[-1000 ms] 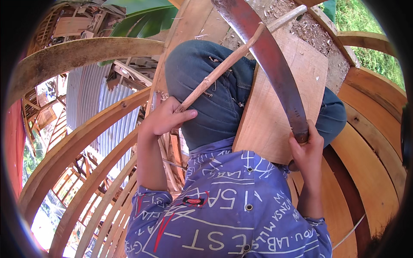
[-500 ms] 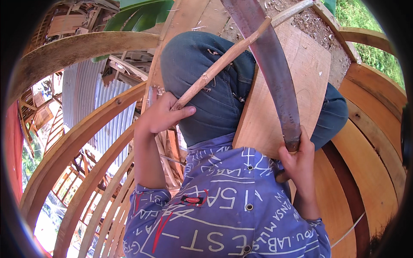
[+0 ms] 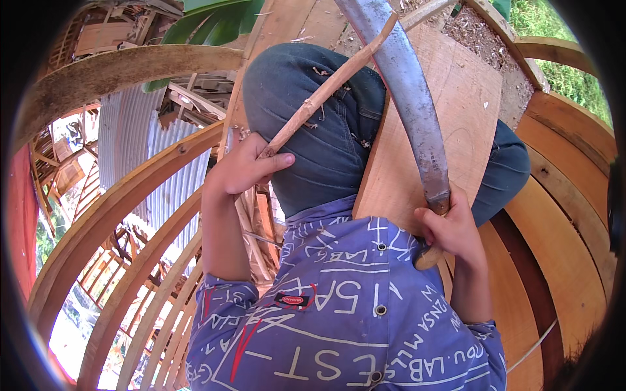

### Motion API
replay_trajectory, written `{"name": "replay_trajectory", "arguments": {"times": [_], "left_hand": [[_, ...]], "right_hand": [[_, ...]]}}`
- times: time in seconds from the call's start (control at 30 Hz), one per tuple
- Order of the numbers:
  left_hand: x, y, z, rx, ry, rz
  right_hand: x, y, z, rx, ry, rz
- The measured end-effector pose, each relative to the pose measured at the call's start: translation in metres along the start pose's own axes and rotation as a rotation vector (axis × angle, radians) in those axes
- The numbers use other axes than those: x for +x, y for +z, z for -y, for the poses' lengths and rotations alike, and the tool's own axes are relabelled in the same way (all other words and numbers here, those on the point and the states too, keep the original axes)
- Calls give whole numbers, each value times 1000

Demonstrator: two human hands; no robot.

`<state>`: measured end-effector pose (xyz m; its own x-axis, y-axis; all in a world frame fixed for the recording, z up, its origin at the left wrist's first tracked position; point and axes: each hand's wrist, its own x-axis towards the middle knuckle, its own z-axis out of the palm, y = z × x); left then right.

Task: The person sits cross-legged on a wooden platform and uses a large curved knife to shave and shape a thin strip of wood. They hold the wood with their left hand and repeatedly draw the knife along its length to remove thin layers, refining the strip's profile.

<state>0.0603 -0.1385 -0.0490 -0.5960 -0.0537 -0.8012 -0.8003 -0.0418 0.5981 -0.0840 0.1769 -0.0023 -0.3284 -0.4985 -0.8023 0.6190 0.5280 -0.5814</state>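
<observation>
My left hand [image 3: 242, 166] is closed round the near end of a peeled wooden stick [image 3: 312, 104]. The stick slants up to the right over my bent knee. In my right hand [image 3: 456, 227] is a machete, gripped by its brown wooden handle [image 3: 428, 258]. The long, curved steel blade [image 3: 417, 107] reaches up and away over a wide pale board [image 3: 399, 163], and its left edge meets the stick near the top. Whether the edge bites into the wood I cannot tell. The blade tip lies past the upper picture edge.
Under the board are my legs in dark jeans [image 3: 287, 98], dotted with shavings. Curved wooden ribs [image 3: 124, 195] run along the left, with corrugated metal sheet [image 3: 173, 146] below. Brown planks [image 3: 554, 254] rise at the right. More shavings lie by the wooden frame [image 3: 515, 49] at the top right.
The machete has turned a little in my right hand, so its flat side looks brighter, and the blade has shifted slightly left. More of the handle's end shows. The stick has barely moved.
</observation>
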Motion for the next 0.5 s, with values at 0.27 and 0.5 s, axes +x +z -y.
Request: {"name": "replay_trajectory", "arguments": {"times": [0.27,0.5], "left_hand": [[2,-4,5,-194,-27,63],[1,-1,8,-196,-33,-5]], "right_hand": [[12,2,-8,284,73,186],[30,-4,-24,860,114,771]]}}
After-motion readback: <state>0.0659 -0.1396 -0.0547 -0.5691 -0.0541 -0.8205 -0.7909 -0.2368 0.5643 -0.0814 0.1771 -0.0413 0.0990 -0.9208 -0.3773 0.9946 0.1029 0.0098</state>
